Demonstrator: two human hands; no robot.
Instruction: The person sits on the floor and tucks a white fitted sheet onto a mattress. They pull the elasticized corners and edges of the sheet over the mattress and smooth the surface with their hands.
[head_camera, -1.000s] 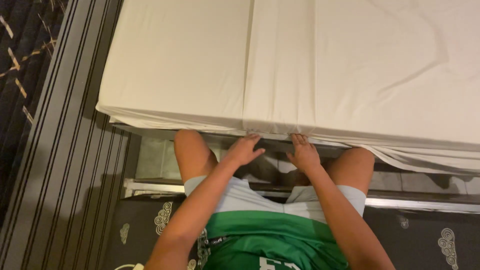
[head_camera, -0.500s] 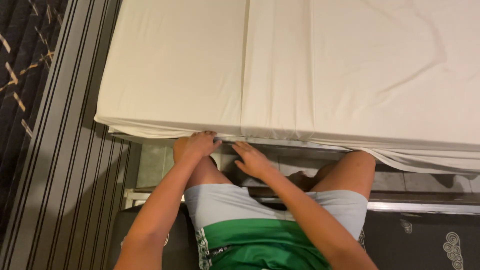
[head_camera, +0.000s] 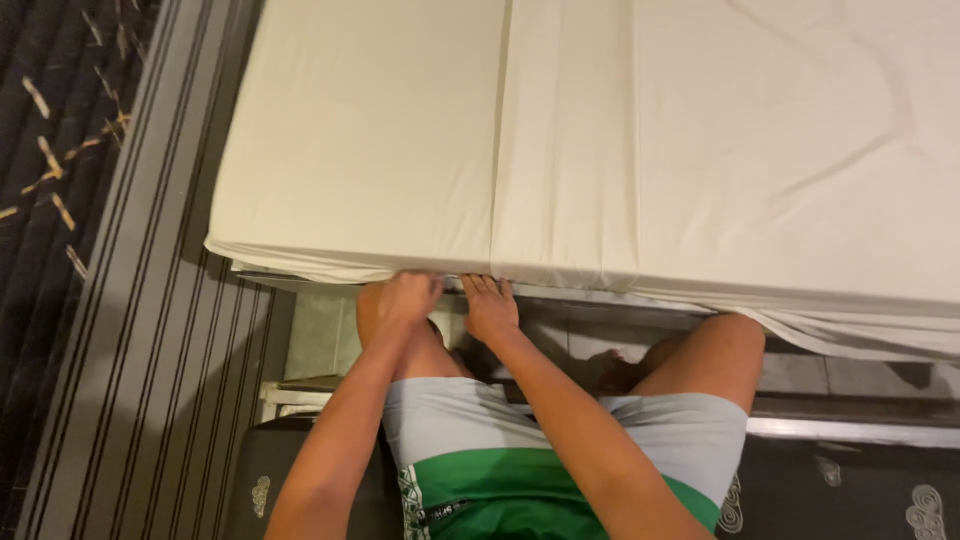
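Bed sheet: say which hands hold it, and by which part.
Both the left hand and right hand are at the sheet's lower edge; a real grip cannot be told.

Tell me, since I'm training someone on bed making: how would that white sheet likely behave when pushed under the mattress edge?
The white sheet looks thin and floppy: creases show on top, and its edge droops at the right. It would probably bunch, not slide stiffly, where the left hand and right hand press along the mattress edge. Likely light.
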